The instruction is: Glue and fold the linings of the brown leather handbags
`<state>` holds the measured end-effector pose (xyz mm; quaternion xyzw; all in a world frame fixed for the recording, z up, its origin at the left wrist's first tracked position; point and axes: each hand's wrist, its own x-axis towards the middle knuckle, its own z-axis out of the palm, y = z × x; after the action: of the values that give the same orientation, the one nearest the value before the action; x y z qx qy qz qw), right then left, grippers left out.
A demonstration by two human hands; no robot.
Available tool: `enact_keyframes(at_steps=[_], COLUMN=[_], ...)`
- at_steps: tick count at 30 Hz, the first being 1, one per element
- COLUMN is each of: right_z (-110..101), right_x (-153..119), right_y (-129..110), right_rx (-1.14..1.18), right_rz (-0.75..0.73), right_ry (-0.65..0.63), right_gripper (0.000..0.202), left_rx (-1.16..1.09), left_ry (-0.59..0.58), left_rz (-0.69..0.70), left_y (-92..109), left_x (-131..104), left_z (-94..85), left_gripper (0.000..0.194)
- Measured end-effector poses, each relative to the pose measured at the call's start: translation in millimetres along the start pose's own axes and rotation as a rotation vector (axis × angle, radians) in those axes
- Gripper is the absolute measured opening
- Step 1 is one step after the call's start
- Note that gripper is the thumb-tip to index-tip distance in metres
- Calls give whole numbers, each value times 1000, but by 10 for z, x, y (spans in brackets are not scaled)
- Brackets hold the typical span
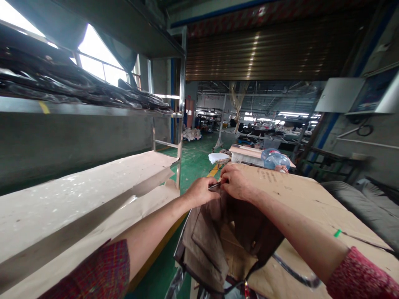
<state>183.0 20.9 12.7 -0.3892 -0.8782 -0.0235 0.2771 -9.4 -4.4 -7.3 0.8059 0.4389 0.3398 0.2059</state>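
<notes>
A dark brown bag [207,243] with a seamed panel hangs partly over the near left edge of a cardboard-covered table [299,195]. My left hand [201,193] pinches its upper edge, thumb and fingers closed around a thin dark strip. Close beside it, my right hand [234,181] also grips that edge with bent fingers. The fingertips of both hands nearly meet. Below my right forearm, the bag's other side has a small brass-coloured fitting [254,245]. A dark strap [249,272] trails from the lower part. My hands hide part of the top edge.
On the left stands a metal rack [182,83] with dark plastic-wrapped goods [77,79] above and paper-lined shelves [93,178] below. Clear blue bottles [276,159] lie beyond the table. Grey padded material [358,211] sits at right. Green floor [199,155] runs between rack and table.
</notes>
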Motion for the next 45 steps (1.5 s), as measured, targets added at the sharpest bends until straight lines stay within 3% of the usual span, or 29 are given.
enact_keyframes(at_steps=[10, 17, 21, 25, 29, 38, 45], right_z=[-54, -236, -321, -237, -160, -197, -199], right_x=[18, 10, -90, -125, -74, -34, -64], right_y=[-43, 46, 63, 63, 96, -44, -54], right_rx=[43, 157, 229, 242, 181, -9, 38], right_rz=[108, 171, 203, 223, 265, 278, 269], right_ry=[-41, 26, -60, -123, -130, -171, -245], right_gripper=[21, 12, 7, 12, 6, 14, 20], left_rx=[64, 148, 178, 213, 251, 498, 557], left_ry=[14, 16, 13, -11, -36, -33, -50], left_rz=[15, -8, -7, -21, -33, -41, -6], left_y=[30, 24, 66, 103, 158, 370, 376], left_x=[-4, -15, -11, 79, 181, 187, 178], left_z=[-55, -60, -62, -70, -68, -84, -61], left_gripper=[26, 25, 25, 15, 22, 24, 28])
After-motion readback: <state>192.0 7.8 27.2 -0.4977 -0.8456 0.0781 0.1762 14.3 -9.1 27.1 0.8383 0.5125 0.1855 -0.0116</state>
